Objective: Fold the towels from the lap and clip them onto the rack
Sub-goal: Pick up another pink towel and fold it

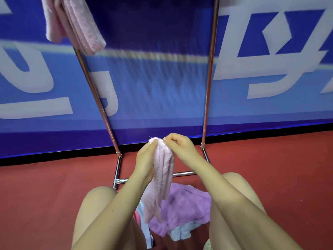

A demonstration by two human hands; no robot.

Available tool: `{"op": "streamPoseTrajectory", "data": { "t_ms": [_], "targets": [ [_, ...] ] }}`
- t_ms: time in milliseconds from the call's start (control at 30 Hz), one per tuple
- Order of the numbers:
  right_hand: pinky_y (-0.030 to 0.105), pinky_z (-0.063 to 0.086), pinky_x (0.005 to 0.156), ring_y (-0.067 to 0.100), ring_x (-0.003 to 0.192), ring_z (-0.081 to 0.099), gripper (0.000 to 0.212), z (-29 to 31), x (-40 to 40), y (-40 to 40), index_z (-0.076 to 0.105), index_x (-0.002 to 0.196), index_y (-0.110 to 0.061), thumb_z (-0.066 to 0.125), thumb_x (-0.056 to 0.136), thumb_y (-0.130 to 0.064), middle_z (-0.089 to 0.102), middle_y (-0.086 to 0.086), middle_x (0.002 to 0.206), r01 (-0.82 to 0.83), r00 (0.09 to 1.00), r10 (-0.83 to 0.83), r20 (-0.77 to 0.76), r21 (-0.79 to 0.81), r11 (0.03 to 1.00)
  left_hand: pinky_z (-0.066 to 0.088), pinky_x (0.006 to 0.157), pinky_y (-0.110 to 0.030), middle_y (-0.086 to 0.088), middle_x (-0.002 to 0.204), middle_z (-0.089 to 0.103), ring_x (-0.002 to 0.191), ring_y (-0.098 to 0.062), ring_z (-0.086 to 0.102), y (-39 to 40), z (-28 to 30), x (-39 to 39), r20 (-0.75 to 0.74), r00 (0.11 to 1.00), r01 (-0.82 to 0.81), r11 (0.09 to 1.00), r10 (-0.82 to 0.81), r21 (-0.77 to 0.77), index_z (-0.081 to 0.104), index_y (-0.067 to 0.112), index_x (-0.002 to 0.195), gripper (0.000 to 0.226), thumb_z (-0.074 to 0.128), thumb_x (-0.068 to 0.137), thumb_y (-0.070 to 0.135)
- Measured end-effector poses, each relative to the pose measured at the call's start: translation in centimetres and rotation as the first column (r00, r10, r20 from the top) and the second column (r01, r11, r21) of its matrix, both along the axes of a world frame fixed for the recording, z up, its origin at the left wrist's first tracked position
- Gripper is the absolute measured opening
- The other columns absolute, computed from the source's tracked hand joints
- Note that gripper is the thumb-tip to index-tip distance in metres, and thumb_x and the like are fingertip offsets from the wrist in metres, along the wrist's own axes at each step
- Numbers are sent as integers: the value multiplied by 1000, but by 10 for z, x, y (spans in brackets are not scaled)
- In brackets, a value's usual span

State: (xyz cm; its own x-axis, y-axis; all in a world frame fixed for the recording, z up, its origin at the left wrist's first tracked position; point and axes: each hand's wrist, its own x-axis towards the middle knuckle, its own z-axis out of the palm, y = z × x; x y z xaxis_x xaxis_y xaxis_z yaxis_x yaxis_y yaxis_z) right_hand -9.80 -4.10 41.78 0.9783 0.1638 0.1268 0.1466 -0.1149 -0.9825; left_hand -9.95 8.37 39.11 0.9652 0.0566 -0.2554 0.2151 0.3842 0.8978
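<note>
A pale pink towel (163, 175) hangs bunched in front of my knees, lifted above my lap. My left hand (146, 161) holds its upper part from the left, fingers along the cloth. My right hand (178, 146) pinches the top edge from the right. On my lap lies a purple towel (185, 208) over light blue cloth (182, 231). The metal rack (208, 87) stands just ahead, its two poles rising on either side. Pink towels (75, 24) hang from the rack at the top left.
A blue banner (153, 87) with large white characters stands right behind the rack. The floor (45, 186) is red. The rack's low crossbar (182, 173) runs just beyond my knees.
</note>
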Motion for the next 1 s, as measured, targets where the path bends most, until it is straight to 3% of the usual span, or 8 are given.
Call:
{"op": "streamPoseTrajectory", "data": {
  "t_ms": [167,300,367,467,533,633,800,1000],
  "targets": [
    [15,38,56,5,60,48,19,10,-10,-5,57,70,-17,60,83,-30,53,-5,65,-137,982,153,-115,141,981,47,71,-32,1,65,63,68,-19,56,-11,9,-9,53,997,-63,995,59,76,69,17,65,25,63,89,19],
    [13,41,62,-4,63,55,21,11,-15,-9,55,73,-13,56,93,-22,61,-16,65,-230,946,268,-181,205,951,48,70,-32,-1,62,64,64,-20,57,-15,13,-9,-15,995,-95,995,96,22,72,16,61,24,68,84,21],
    [16,41,67,-1,66,55,21,11,-14,-9,55,73,-12,57,92,-22,61,-16,67,-164,974,186,-130,159,974,48,64,-26,2,59,62,59,-15,56,-17,14,-10,1,998,-70,996,70,55,70,18,58,26,68,83,21],
    [27,39,70,12,72,47,22,9,-9,-12,58,75,-5,57,88,-22,53,5,73,7,1000,-6,-14,34,999,40,47,-15,10,51,54,46,-3,48,-22,15,-15,68,998,-16,987,5,157,61,22,49,43,61,91,21],
    [26,37,66,12,70,44,22,7,-5,-15,58,77,-2,57,90,-19,51,7,72,87,996,-87,19,-14,996,41,49,-17,10,54,55,50,-4,49,-24,16,-16,71,997,30,981,-44,189,63,23,55,38,59,93,24],
    [23,36,62,11,65,42,21,3,0,-20,59,76,-3,57,91,-17,51,4,69,179,983,-176,51,-72,981,29,50,-23,7,55,36,53,-10,31,-24,16,-14,53,998,33,978,-45,204,44,23,55,39,54,93,21],
    [25,37,63,11,64,43,22,-7,4,-21,58,74,-7,60,88,-23,53,4,69,168,985,-160,63,-162,972,24,50,-25,8,53,32,52,-9,27,-25,12,-13,48,997,39,966,-53,256,40,24,54,42,49,94,20],
    [15,35,56,10,61,42,15,-9,5,-19,58,76,-9,64,86,-18,52,3,67,186,982,-184,30,-105,977,27,42,-19,14,44,38,41,-3,31,-23,15,-13,68,995,56,957,-78,286,46,23,41,56,47,96,16]
  ]
}}
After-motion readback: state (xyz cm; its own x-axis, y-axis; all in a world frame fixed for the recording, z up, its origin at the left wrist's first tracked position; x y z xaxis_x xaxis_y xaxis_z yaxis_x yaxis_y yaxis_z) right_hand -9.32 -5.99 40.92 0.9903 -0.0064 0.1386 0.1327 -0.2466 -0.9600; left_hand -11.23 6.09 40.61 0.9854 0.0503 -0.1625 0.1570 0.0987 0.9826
